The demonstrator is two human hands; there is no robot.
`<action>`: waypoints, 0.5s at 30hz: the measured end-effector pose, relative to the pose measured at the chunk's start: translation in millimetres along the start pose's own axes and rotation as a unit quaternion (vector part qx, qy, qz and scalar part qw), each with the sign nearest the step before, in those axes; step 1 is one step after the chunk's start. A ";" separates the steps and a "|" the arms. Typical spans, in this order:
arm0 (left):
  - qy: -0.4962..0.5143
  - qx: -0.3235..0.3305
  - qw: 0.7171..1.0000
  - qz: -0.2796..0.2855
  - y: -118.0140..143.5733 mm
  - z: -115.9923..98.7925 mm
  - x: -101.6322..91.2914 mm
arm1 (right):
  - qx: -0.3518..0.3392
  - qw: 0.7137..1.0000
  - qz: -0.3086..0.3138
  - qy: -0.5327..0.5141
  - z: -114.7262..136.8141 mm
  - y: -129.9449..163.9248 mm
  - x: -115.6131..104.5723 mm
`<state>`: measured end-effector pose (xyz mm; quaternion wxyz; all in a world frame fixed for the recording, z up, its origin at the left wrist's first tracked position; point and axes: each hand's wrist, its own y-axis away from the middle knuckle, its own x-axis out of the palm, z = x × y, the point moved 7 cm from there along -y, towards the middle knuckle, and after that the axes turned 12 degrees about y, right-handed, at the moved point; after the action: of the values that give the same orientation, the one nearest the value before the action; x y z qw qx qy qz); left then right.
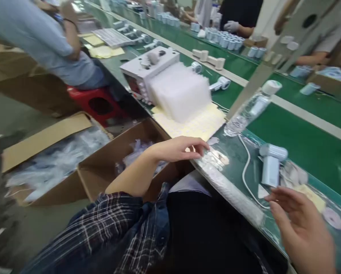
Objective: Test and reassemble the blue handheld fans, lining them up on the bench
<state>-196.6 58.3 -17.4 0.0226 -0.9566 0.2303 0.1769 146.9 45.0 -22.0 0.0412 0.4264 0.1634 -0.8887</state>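
Note:
My left hand [181, 149] hovers at the bench's near edge with fingers loosely bent and apart; nothing shows in it. By its fingertips lies a small crumpled clear plastic piece [217, 159]. My right hand [304, 224] is at the right over the bench, fingers apart and holding nothing I can see. Just beyond it rests a light blue device shaped like a hair dryer [271, 176], with a white cable [246, 173] lying beside it. A yellow paper pad [310, 196] and a roll of pale tape [332, 218] are partly behind my right hand.
A clear bottle [248, 110] stands near a metal post. White foam sheets [181, 91] sit on yellow sheets beside a white machine box [150, 66]. Open cartons [98, 179] with plastic bags stand at left. A co-worker [44, 42] sits on a red stool [93, 101].

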 end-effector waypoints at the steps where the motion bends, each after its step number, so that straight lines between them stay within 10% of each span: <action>1: 0.013 0.049 0.999 0.019 -24.1 -17.6 11.3 | 0.007 1.000 0.006 0.007 -0.3 3.7 1.9; 7: 0.064 0.247 0.959 0.126 -128.5 -90.1 102.8 | 0.007 0.999 0.046 0.016 -19.0 3.6 3.0; 10: 0.020 0.218 0.970 0.104 -162.1 -74.8 132.0 | 0.127 0.990 -0.049 0.040 -84.5 -31.9 -45.0; 15: 0.076 0.107 0.991 -0.015 -179.7 -34.3 123.9 | 0.322 0.909 -0.185 0.188 -210.9 -116.7 -144.4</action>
<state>-1.7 160.9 -35.4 0.1096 -0.9628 0.2343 0.0775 370.5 214.3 -3.8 -0.2951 0.5375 -0.0510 -0.7883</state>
